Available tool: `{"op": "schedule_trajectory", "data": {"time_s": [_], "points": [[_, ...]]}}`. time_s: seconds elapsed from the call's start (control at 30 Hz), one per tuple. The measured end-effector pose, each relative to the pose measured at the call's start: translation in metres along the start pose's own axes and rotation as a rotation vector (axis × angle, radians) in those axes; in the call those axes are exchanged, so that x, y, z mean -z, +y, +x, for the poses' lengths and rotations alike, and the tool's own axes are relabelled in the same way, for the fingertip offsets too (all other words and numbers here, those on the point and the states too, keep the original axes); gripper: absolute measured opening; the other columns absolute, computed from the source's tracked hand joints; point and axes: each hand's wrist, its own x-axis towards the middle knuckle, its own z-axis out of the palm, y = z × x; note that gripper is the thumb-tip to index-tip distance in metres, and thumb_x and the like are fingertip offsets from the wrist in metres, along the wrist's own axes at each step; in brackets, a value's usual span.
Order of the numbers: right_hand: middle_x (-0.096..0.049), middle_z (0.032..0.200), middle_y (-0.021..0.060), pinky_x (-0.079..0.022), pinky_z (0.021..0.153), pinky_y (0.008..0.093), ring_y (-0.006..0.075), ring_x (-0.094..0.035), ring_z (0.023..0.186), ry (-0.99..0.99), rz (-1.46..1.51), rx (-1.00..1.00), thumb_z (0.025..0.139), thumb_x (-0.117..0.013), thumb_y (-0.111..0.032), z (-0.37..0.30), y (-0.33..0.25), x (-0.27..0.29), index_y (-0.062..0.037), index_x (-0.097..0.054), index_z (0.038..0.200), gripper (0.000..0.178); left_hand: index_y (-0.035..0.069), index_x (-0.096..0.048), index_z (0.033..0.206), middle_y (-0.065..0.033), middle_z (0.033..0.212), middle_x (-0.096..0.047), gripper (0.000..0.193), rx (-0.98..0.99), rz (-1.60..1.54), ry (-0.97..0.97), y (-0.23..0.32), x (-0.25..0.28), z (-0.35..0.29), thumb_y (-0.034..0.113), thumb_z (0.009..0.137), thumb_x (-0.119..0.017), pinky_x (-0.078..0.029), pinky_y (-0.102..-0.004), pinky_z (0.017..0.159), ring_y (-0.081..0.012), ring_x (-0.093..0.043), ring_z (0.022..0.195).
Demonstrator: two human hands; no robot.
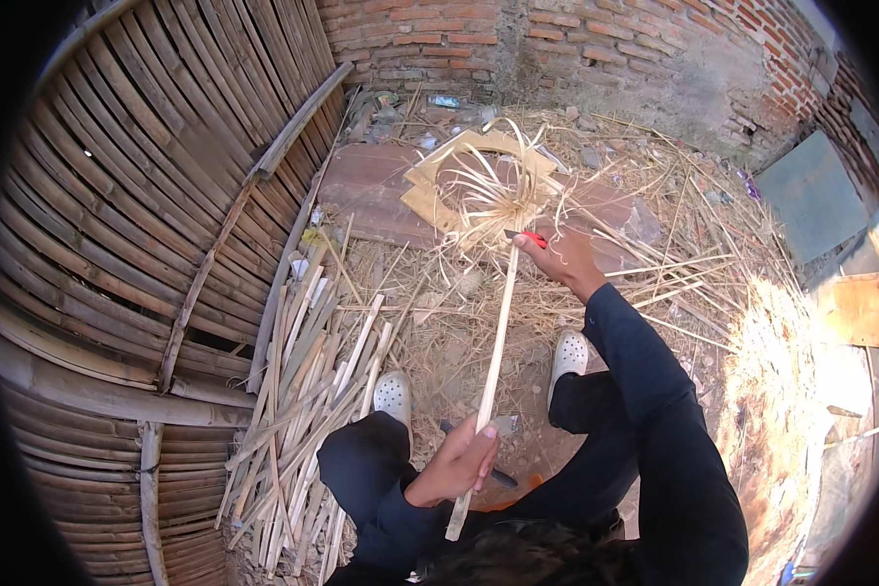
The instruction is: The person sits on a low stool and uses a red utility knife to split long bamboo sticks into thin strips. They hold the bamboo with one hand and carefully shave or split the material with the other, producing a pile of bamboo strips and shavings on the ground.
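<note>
A long pale bamboo strip slants up and away from my lap. My left hand is closed round it near its lower end. At the strip's far end my right hand is wrapped round a knife with a red handle, its dark blade lying across the strip. Curled thin shavings fan out in a bunch just beyond the blade. Where the far tip of the strip ends is hidden among these curls.
Several split bamboo strips lie heaped at my left, beside a slatted bamboo wall. A brown board and a yellowish sheet lie under the shavings. A brick wall stands behind. My white clogs rest on littered ground.
</note>
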Motion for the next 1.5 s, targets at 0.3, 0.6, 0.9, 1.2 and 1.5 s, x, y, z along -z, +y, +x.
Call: {"op": "schedule_trajectory", "data": {"time_s": [0.3, 0.6, 0.9, 1.2, 1.5], "points": [[-0.052, 0.048, 0.0116, -0.041, 0.044, 0.0413, 0.0316, -0.057, 0.049, -0.073, 0.022, 0.511, 0.079, -0.056, -0.065, -0.084, -0.073, -0.012, -0.0091, -0.060, 0.058, 0.060, 0.006, -0.039, 0.094, 0.0006, 0.059, -0.041, 0.023, -0.051, 0.105, 0.174, 0.005, 0.011, -0.003, 0.027, 0.103, -0.036, -0.036, -0.0200, 0.039, -0.0064, -0.038, 0.042], [-0.055, 0.049, 0.0062, -0.043, 0.043, 0.0390, 0.0269, -0.057, 0.044, 0.173, -0.053, 0.622, 0.072, -0.059, -0.072, -0.046, -0.051, -0.016, -0.0117, -0.059, 0.056, 0.062, 0.005, -0.040, 0.100, 0.0016, 0.061, -0.041, 0.021, -0.147, 0.169, 0.199, 0.000, 0.009, -0.001, 0.026, 0.101, -0.041, -0.034, -0.0200, 0.039, -0.0052, -0.038, 0.044], [-0.061, 0.062, 0.0161, -0.046, 0.053, 0.0422, 0.0339, -0.062, 0.059, 0.104, 0.050, 0.206, 0.077, -0.054, -0.072, -0.008, -0.010, -0.005, -0.0062, -0.064, 0.068, 0.067, 0.003, -0.039, 0.111, 0.0025, 0.061, -0.041, 0.026, -0.054, 0.160, 0.058, 0.002, 0.003, -0.009, 0.028, 0.102, -0.041, -0.035, -0.0219, 0.041, -0.0052, -0.040, 0.044], [-0.063, 0.075, 0.0187, -0.045, 0.062, 0.0387, 0.0278, -0.060, 0.066, 0.109, 0.128, 0.000, 0.089, -0.049, -0.059, 0.028, 0.046, -0.005, -0.0056, -0.066, 0.104, 0.058, 0.002, -0.042, 0.106, 0.0036, 0.066, -0.039, 0.023, -0.106, 0.343, -0.004, -0.006, -0.004, -0.010, 0.025, 0.102, -0.042, -0.034, -0.0224, 0.051, -0.0040, -0.037, 0.057], [-0.063, 0.065, 0.0141, -0.047, 0.060, 0.0364, 0.0223, -0.064, 0.066, 0.097, 0.423, -0.096, 0.086, -0.049, -0.067, -0.004, -0.017, 0.018, -0.0009, -0.069, 0.075, 0.070, 0.003, -0.041, 0.123, 0.0045, 0.062, -0.039, 0.029, -0.173, 0.133, 0.182, -0.009, 0.006, 0.006, 0.021, 0.101, -0.043, -0.030, -0.0197, 0.045, -0.0028, -0.035, 0.050]]}}
